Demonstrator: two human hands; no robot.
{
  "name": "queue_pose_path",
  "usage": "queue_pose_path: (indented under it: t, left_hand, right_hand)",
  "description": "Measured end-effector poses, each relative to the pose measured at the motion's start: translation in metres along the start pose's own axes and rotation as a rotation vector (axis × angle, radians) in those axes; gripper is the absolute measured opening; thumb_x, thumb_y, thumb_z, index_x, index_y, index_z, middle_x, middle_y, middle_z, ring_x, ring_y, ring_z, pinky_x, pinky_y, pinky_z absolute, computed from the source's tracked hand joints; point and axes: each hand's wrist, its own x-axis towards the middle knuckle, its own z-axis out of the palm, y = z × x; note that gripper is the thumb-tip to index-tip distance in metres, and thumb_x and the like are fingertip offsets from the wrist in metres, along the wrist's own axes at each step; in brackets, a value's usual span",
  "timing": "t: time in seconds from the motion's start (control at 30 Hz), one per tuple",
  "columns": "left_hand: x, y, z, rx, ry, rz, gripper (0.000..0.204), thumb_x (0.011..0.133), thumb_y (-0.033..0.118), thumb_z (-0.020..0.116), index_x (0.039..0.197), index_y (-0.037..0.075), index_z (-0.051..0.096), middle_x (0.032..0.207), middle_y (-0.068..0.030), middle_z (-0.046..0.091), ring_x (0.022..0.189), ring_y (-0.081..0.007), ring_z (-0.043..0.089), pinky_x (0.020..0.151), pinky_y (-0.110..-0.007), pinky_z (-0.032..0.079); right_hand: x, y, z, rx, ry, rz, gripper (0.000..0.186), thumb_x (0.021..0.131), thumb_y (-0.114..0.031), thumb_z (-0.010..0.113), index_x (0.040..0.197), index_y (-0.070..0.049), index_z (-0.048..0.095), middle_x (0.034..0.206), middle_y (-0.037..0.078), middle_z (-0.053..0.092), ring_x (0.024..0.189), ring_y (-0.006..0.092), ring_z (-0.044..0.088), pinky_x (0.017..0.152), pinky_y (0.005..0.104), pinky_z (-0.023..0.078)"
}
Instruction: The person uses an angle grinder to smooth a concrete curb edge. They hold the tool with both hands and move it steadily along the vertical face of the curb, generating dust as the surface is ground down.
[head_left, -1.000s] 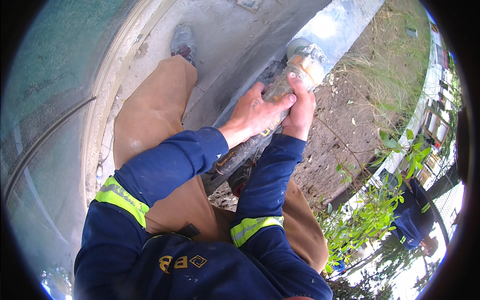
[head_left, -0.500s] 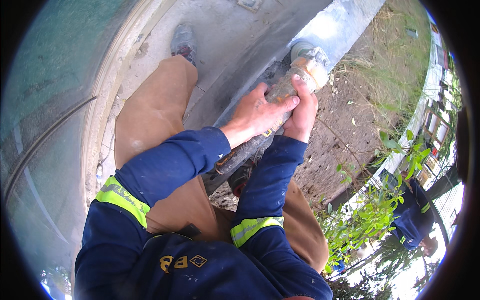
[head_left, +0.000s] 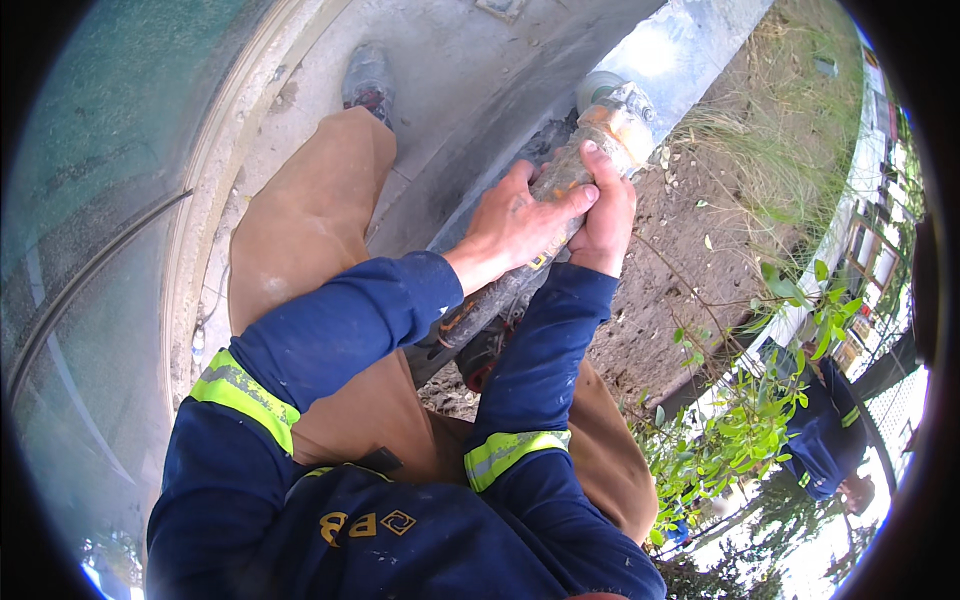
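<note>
An angle grinder [head_left: 618, 130], worn and coated in dust with orange showing through, lies slantwise across the low concrete wall [head_left: 690, 60]. Its round disc [head_left: 598, 90] rests against or just over the wall's top; the exact contact is hard to make out. My left hand [head_left: 520, 218] wraps around the body from the left. On the other side, my right hand [head_left: 604, 215] grips it nearer the head, with its thumb lying along the top. Both hands are closed on the tool. The rear end of the body points back between my forearms.
I straddle the wall, one shoe [head_left: 368, 80] on the paved floor at left. A large glass pane [head_left: 100, 250] stands further left. Bare soil [head_left: 670, 260], dry grass and a leafy shrub [head_left: 740, 430] lie right. Another person [head_left: 828, 430] is at far right.
The grinder and both hands have shifted slightly up and left along the wall. My grip, legs and the surroundings look the same.
</note>
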Motion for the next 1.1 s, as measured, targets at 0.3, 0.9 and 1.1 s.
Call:
queue_pose_path:
  t: [0.3,0.9,1.1]
  left_hand:
    - [0.003,-0.005,0.002,-0.011,0.005,-0.015,0.085,0.086,0.052,0.082,0.127,-0.014,0.049,0.113,-0.0230,0.066,0.104,-0.0216,0.066,0.084,-0.035,0.055]
    - [0.000,-0.003,0.001,0.008,0.018,-0.014,0.079,0.088,0.052,0.079,0.123,-0.013,0.052,0.110,-0.0212,0.067,0.099,-0.0209,0.066,0.081,-0.034,0.054]
    - [0.008,-0.010,0.001,-0.072,-0.017,-0.004,0.087,0.088,0.051,0.079,0.132,-0.016,0.047,0.115,-0.0253,0.066,0.104,-0.0239,0.066,0.085,-0.036,0.055]
  right_hand:
    - [-0.001,0.000,-0.001,0.002,-0.013,-0.023,0.041,0.093,-0.017,0.068,0.122,0.010,0.059,0.101,0.022,0.070,0.080,0.0312,0.072,0.070,0.0433,0.062]
    - [-0.001,0.000,0.002,-0.029,0.003,-0.015,0.040,0.093,-0.017,0.068,0.121,0.011,0.060,0.099,0.021,0.070,0.080,0.0311,0.072,0.070,0.0432,0.061]
    - [0.002,-0.007,0.004,-0.018,-0.037,0.036,0.050,0.084,-0.015,0.078,0.123,0.010,0.062,0.112,0.018,0.069,0.095,0.0262,0.069,0.082,0.0395,0.057]
